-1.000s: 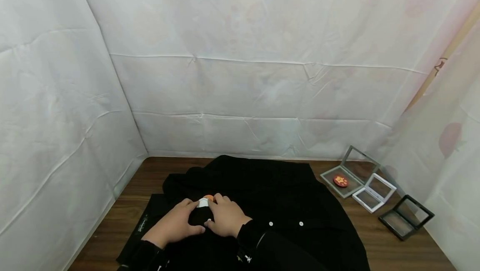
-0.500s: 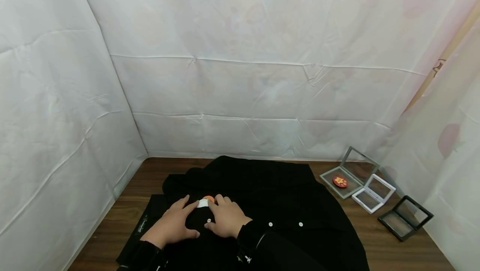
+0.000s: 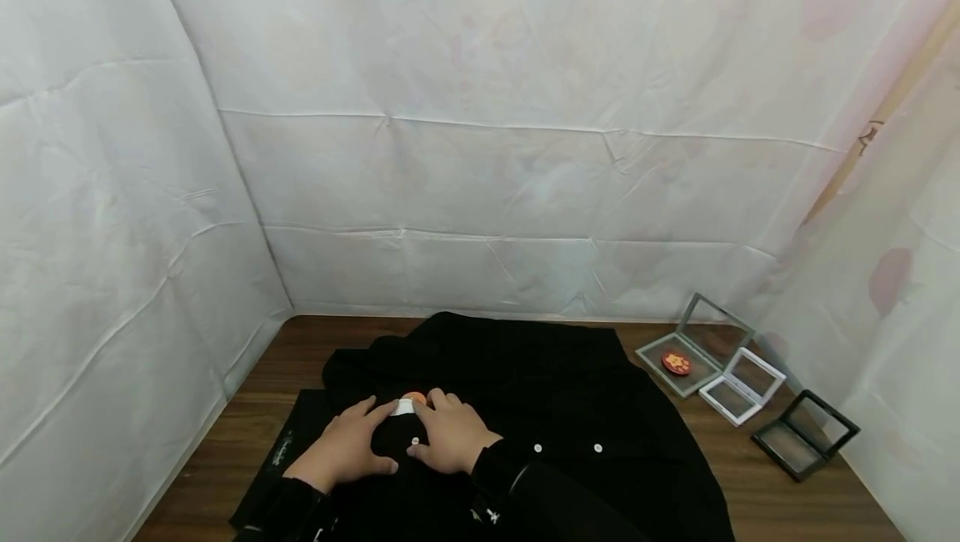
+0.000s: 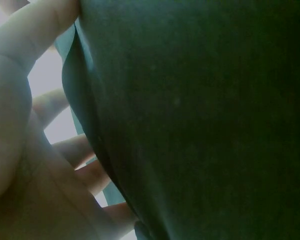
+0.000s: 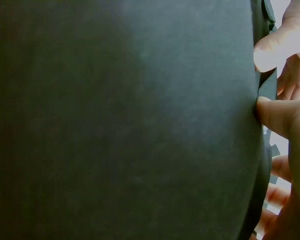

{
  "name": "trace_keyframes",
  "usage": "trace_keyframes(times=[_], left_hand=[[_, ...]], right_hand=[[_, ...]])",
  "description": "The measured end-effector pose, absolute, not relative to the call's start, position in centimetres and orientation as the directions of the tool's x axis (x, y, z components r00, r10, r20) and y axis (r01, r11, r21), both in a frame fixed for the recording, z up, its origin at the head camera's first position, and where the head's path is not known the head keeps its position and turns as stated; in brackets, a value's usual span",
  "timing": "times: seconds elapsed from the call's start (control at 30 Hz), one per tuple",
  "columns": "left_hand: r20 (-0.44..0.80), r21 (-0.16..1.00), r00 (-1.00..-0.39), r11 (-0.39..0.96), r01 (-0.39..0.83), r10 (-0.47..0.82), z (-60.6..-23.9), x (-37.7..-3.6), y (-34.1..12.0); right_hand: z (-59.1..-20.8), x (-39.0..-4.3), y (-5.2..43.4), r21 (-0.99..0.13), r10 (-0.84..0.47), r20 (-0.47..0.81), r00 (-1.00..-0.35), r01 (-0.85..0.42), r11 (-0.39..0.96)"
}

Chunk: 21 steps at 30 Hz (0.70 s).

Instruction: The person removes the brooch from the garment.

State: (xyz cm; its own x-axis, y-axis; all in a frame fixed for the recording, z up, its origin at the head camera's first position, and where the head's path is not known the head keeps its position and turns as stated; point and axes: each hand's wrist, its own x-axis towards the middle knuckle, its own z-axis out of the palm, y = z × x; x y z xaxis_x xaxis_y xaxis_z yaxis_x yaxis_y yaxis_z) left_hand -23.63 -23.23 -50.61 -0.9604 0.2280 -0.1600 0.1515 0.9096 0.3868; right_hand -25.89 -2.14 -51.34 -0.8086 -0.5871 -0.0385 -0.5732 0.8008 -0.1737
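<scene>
A black shirt [image 3: 525, 383] lies spread on the wooden table [image 3: 307, 342]. On its left part sits a small orange badge [image 3: 415, 397] beside a white label [image 3: 402, 409]. My left hand [image 3: 347, 444] lies flat on the cloth, fingers spread, its fingertips by the label. My right hand [image 3: 452, 435] rests on the cloth just right of the badge, its fingertips touching it. Both wrist views are filled with dark cloth [image 4: 200, 120] [image 5: 120, 120], with the left fingers [image 4: 50, 105] and the right fingers [image 5: 277, 112] pressed against it.
At the right end of the table stand three open display cases: a grey one [image 3: 697, 333] with a red badge [image 3: 676, 363] in it, a white one [image 3: 744, 388] and a black one [image 3: 805, 434]. White sheeting [image 3: 480, 150] walls in the table on three sides.
The left hand's fingers have spread a little flatter on the cloth. Both hands stay at the badge, and the view has shifted slightly.
</scene>
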Motion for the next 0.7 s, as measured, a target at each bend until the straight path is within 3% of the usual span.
trace_keyframes(times=[0.7], left_hand=[[-0.183,0.428,-0.961,0.897,0.113,0.209,-50.6,-23.4,-23.0]], right_hand=[[-50.7,-24.5,-3.3,-0.071,-0.582,-0.075,-0.810,-0.578,0.813]])
